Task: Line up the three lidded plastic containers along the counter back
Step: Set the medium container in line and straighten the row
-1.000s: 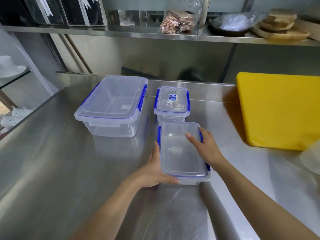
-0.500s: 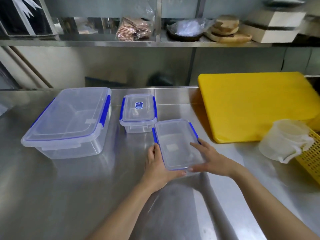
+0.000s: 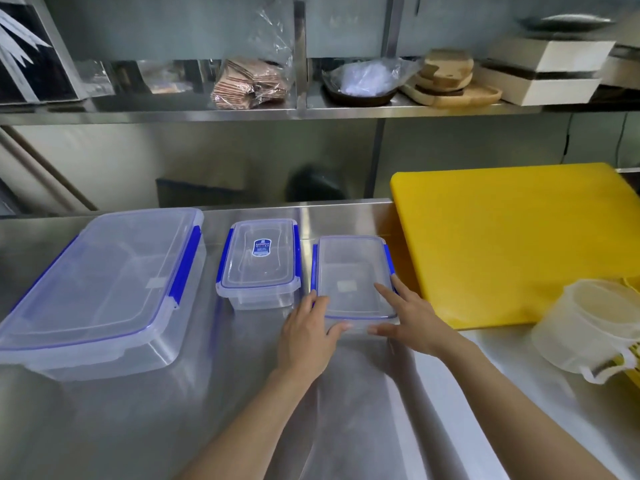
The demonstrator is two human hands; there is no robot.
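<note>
Three clear lidded containers with blue clips stand on the steel counter (image 3: 173, 417). The large container (image 3: 104, 285) is at the left. To its right sits the small container (image 3: 260, 265) with a blue label on its lid. The flat container (image 3: 351, 271) is right of that, near the counter back. My left hand (image 3: 308, 334) grips its near left corner. My right hand (image 3: 412, 320) grips its near right corner, fingers resting on the lid.
A yellow cutting board (image 3: 512, 244) leans just right of the flat container. A white plastic tub (image 3: 595, 327) and a yellow basket (image 3: 632, 362) are at the far right. A shelf (image 3: 311, 110) above holds wrapped packets, wooden boards and boxes.
Both hands have slid the flat container away from me and to the right, from in front of the small container to beside it. The camera view has shifted right.
</note>
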